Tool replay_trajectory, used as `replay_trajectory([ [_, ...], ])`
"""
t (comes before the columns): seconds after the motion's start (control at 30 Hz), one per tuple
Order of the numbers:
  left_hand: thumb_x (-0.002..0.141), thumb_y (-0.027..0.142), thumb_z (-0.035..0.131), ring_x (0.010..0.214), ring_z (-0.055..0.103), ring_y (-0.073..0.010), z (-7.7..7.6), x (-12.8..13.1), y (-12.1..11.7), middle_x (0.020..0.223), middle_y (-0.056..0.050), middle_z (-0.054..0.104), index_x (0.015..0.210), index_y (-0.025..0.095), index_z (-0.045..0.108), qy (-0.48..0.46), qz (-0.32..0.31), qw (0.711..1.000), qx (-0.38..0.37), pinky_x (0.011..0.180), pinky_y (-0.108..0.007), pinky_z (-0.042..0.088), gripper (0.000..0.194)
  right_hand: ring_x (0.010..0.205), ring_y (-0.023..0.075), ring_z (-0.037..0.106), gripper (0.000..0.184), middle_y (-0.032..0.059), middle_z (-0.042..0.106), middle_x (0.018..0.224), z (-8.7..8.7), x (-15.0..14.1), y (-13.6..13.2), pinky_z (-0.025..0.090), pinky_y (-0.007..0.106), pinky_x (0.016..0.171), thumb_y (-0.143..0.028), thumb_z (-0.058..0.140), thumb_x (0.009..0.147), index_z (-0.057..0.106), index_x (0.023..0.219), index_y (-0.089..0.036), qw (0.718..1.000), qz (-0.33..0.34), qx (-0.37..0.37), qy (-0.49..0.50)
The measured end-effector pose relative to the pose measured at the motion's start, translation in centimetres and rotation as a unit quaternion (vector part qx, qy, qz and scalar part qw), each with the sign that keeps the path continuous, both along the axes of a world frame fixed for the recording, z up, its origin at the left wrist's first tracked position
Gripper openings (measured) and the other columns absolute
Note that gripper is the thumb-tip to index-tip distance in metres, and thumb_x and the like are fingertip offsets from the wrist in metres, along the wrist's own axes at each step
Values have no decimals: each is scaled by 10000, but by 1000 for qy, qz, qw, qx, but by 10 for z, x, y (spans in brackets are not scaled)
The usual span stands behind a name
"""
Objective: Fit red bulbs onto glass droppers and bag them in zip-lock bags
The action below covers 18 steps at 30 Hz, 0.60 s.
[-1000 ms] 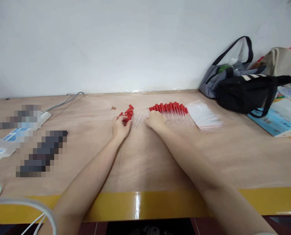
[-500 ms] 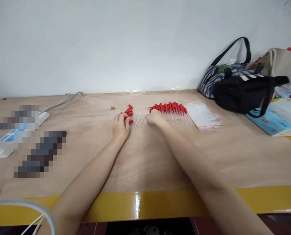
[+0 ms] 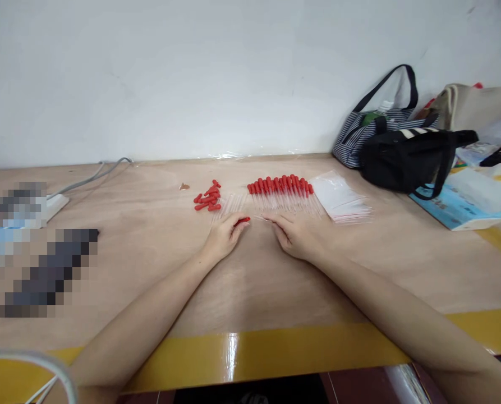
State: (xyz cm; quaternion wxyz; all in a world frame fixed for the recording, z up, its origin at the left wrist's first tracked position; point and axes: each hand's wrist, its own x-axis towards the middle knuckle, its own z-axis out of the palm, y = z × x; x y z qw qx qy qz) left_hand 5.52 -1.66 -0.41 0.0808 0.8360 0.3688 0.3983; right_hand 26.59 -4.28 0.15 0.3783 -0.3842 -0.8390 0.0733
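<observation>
Between thumb and fingers, my left hand (image 3: 225, 237) pinches a red rubber bulb (image 3: 243, 220), its end pointing right. Facing it a short gap away, my right hand (image 3: 294, 235) pinches a thin clear glass tube (image 3: 259, 217) whose tip points at the bulb. Behind my left hand lie a loose pile of red rubber bulbs (image 3: 208, 199) and a row of bare clear tubes (image 3: 232, 203), partly covered by the hand. Beyond my right hand, droppers (image 3: 281, 185) with red bulbs on clear tubes lie side by side in a row.
Clear plastic bags (image 3: 340, 196) lie stacked right of the droppers. Farther right are a black bag (image 3: 405, 160), a striped bag (image 3: 351, 140) and a blue book or box (image 3: 456, 207). A power strip (image 3: 56, 209) and a blurred dark object (image 3: 50, 275) sit at left.
My left hand has left the pile with a red bulb and moved right. My right hand has drawn a tube from the row towards me. The view has shifted slightly right.
</observation>
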Motion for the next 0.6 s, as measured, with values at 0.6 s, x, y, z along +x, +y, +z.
replay_trajectory([
  [0.6,848,266,503,765,622,-133,-2,-8,-2,838,-33,669,898,176,613,-12,-32,999,-40,710,-249,488,151,803,163,606,267,18,682,956,-4,-3,13,303,331,750,-238,418,878,629,1038,-274,996,-23,-40,-78],
])
